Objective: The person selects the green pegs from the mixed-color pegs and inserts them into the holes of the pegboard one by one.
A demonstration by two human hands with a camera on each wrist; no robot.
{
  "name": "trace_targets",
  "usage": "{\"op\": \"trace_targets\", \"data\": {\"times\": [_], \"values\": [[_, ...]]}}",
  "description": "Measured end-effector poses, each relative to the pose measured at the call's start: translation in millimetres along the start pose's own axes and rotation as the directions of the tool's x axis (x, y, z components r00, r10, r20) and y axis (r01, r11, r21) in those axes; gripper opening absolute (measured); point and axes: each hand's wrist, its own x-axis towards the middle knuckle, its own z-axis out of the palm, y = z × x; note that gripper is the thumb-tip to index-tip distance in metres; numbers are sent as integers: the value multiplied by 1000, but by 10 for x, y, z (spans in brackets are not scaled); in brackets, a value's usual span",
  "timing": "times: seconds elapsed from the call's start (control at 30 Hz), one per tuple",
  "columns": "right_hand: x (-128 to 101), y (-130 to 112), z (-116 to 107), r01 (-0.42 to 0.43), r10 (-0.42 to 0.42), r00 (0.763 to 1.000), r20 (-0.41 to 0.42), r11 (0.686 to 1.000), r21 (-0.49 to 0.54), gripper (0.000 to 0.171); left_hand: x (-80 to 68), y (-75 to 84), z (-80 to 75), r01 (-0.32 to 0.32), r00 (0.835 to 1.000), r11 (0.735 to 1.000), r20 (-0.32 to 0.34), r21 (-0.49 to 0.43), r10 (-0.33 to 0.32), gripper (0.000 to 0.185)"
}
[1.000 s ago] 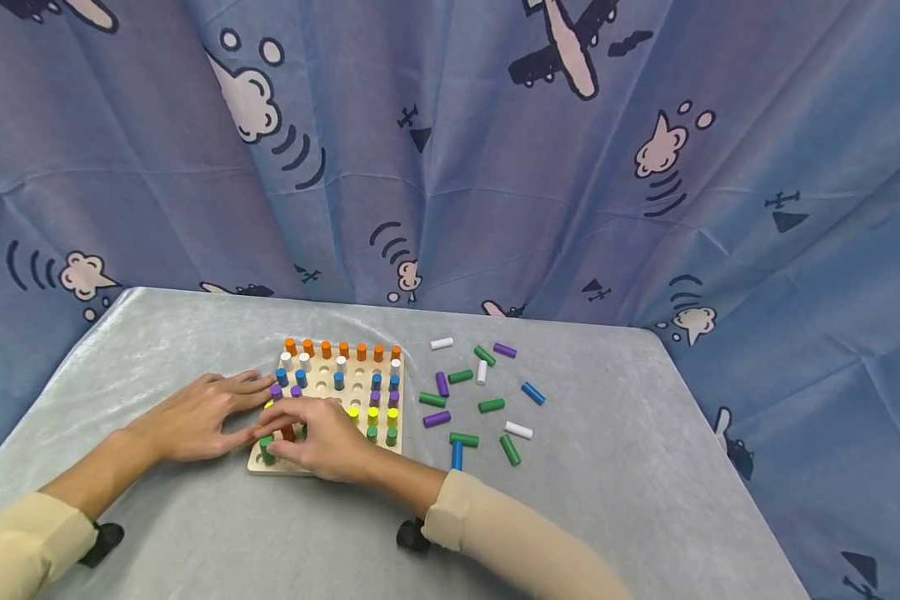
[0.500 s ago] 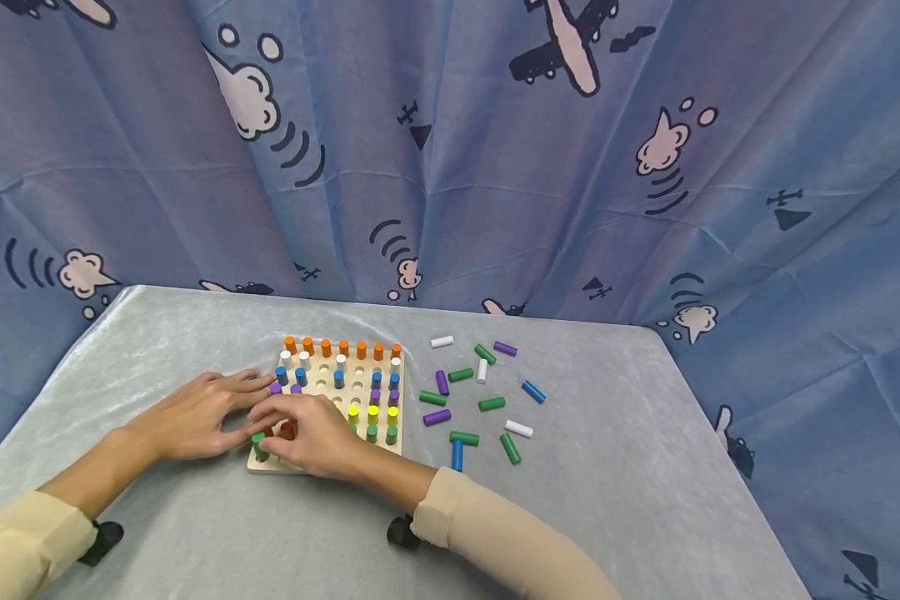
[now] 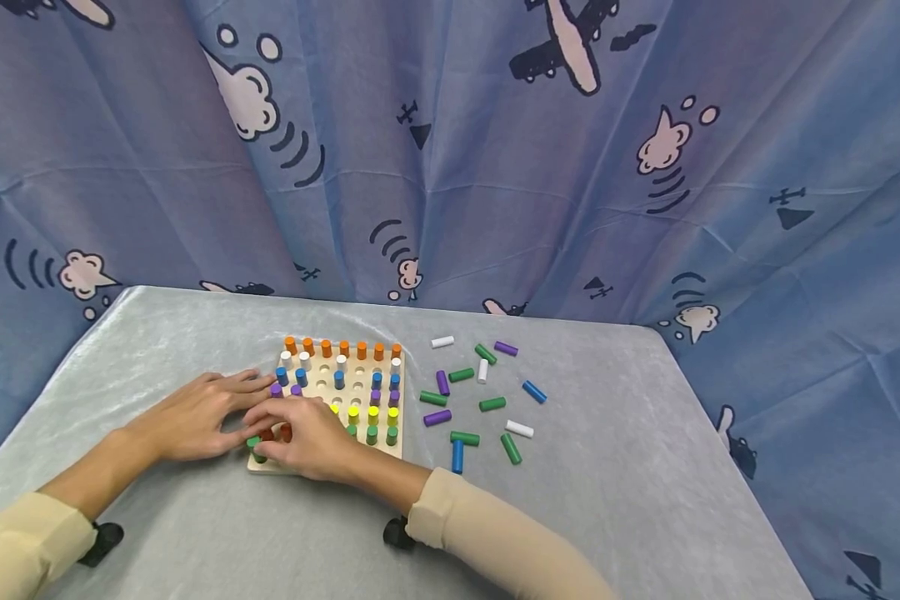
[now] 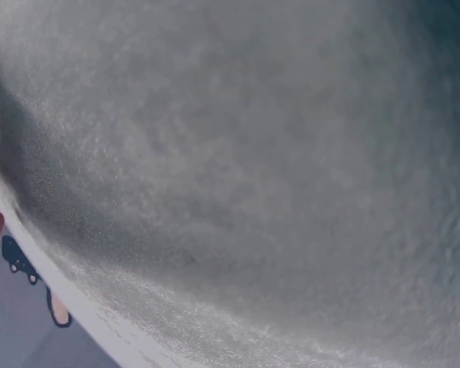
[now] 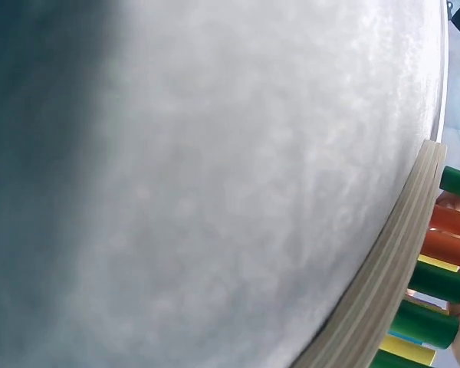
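We see a green peg (image 3: 253, 443) at the near left corner of the wooden pegboard (image 3: 360, 379), pinched by our right hand (image 3: 307, 437); our left hand (image 3: 195, 417) lies flat, fingers relaxed, beside the board on the table (image 3: 645, 467).

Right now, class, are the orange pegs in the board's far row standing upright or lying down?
Upright. The orange pegs stand in the far row of the pegboard, round tops up, unlike the loose pegs lying flat.

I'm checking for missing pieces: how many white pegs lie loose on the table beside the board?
3: one white peg farthest back, one among the green and purple ones, one nearest, by a green peg. None look hidden.
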Motion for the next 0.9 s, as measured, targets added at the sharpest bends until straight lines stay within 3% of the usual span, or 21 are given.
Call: {"op": "trace_targets", "data": {"times": [0.9], "values": [[-24, 11, -33, 48, -46, 997, 62, 998, -43, 25, -5, 16, -18, -3, 1000, 1000, 2, 9, 3, 53]]}}
